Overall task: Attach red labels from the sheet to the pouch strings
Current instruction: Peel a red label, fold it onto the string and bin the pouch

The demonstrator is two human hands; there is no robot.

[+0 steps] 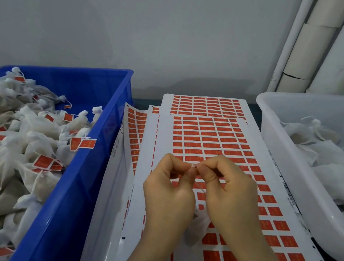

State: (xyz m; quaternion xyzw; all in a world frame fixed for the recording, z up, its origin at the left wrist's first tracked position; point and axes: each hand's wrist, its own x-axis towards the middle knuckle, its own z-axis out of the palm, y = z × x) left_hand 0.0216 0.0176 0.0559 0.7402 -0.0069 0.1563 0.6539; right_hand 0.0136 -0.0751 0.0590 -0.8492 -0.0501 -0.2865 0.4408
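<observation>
I saw a job well underway but not close to finished. The blue crate on the left was heaped with pouches, and many of them showed a red label on the string, so I took that as the done pile. The white tub on the right held pouches with no red on them that I could see. Those looked like the stock still to be labelled.

Between the two, several sheets of red labels lay spread on the bench. Most rows were full, so labels were not running short.

Both hands were working over the top sheet. The left hand and the right hand had their fingertips pressed together, pinching a thin white string between them. The pouch it belonged to hung just below, mostly hidden behind the hands and close above the sheet.

I could make out no red between the fingertips — so I judged this string was only being readied and its label was not yet on. Whether a label had been peeled for it I could not tell. What was left for this pouch was the label itself and the drop into the crate, then the rest of the tub.
</observation>
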